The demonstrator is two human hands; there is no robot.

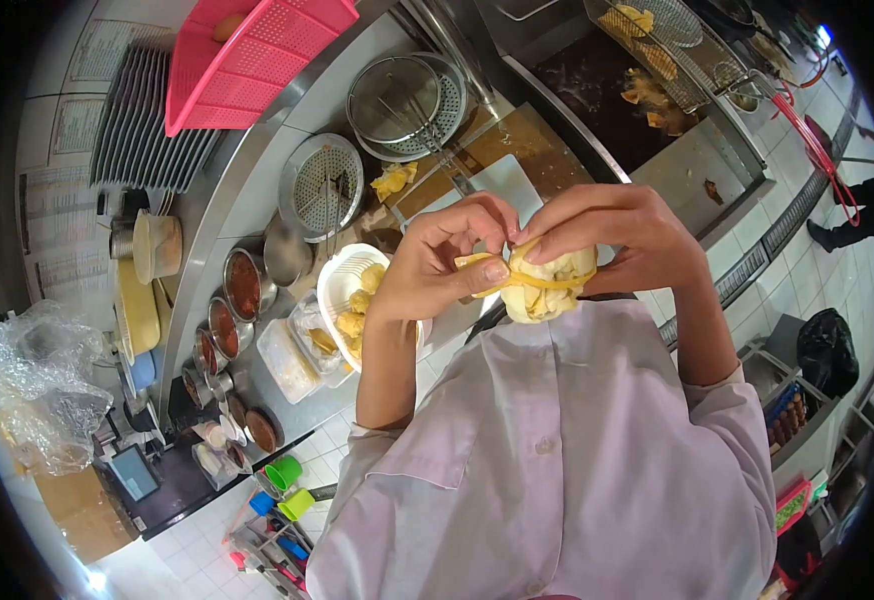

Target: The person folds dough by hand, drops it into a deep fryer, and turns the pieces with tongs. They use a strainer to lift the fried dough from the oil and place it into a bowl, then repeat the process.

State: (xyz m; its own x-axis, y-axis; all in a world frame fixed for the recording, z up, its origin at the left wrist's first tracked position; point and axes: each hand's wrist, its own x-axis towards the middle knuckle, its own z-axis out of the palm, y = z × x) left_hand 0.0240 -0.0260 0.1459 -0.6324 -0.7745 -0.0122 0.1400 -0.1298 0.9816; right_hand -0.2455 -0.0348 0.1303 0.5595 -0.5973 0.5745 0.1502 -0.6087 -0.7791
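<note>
In front of my chest, both hands hold a pale, lumpy dumpling-like bundle [547, 285] with a yellow dough-like strip across it. My left hand [457, 250] pinches the strip's left end between thumb and fingers. The fingers of my right hand [617, 235] curl over the bundle's top and right side, covering part of it. Left of my left forearm, a white slotted basket [337, 278] holds several yellow balls [351, 322]. A light cutting board or tray [510, 183] lies behind my hands, partly hidden by them.
A fryer [597, 100] with dark oil and wire baskets [672, 60] stands at the upper right. Perforated pans [321, 185], a strainer [394, 98] and metal pots of red sauce [247, 283] line the left counter. A pink basket [267, 65] sits above; another person's legs [857, 215] show far right.
</note>
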